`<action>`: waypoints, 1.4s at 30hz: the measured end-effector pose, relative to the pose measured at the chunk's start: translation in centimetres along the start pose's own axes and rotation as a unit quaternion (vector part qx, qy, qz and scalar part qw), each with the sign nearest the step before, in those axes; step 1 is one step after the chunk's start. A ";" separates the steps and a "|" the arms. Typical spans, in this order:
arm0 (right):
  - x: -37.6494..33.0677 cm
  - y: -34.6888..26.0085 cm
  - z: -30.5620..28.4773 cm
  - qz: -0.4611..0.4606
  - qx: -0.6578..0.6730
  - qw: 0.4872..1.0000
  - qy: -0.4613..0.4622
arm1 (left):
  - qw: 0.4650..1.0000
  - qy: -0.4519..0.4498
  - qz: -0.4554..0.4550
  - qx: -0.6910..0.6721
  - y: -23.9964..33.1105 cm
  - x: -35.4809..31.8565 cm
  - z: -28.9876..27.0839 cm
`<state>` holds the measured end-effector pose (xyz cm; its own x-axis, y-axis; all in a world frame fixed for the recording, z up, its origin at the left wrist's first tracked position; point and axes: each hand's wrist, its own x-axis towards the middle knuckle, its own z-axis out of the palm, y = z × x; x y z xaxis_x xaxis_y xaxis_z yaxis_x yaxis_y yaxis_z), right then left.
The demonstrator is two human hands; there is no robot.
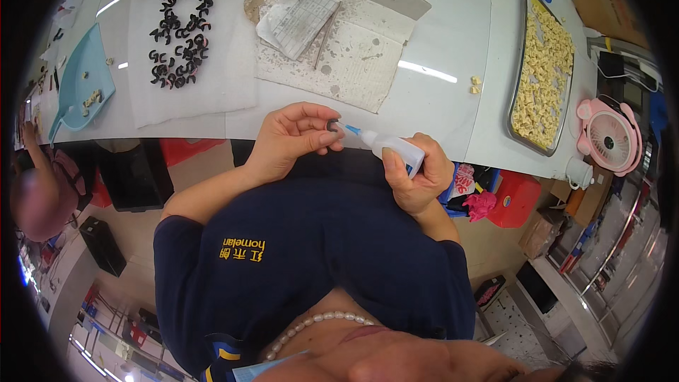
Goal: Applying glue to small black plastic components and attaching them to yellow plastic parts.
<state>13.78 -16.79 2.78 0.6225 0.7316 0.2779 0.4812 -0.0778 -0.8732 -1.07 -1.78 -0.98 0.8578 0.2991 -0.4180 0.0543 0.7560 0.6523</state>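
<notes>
Between the thumb and fingers of my left hand [297, 133] is a small dark C-shaped piece [332, 125]. My right hand [422, 173] is wrapped round a white squeeze bottle [396, 150] with a blue and clear nozzle, tipped sideways. The nozzle's end points left at the dark piece, very close to it; whether they touch I cannot tell. Many similar dark curved pieces [185, 25] lie spread on a white foam sheet [230, 92] to the left. Both hands are just over the table's near edge.
A stained cardboard sheet [368, 64] with papers [298, 18] lies ahead. At right stand a metal tray [511, 124] of small pale-yellow pieces and a pink fan [610, 140]. A light-blue dustpan [74, 92] is at left, near another person [49, 194]. A red stool [515, 198] stands below right.
</notes>
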 end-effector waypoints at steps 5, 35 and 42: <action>-0.4 0.3 -0.4 -0.004 0.017 1.000 0.015 | 1.000 0.011 0.008 0.019 0.1 -0.1 0.5; 7.1 5.0 4.3 0.024 -0.077 0.995 0.052 | 0.995 0.029 0.055 0.073 1.1 0.5 -0.6; 7.0 7.9 -2.1 0.013 -0.282 0.956 0.074 | 0.995 0.019 0.055 0.079 1.3 0.9 -1.1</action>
<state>23.25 -13.77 -1.35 0.6999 0.6231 0.3490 0.6943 -0.4789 -0.5373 -0.79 0.07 -1.23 0.8428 0.3996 -0.3605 0.0432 0.6174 0.7854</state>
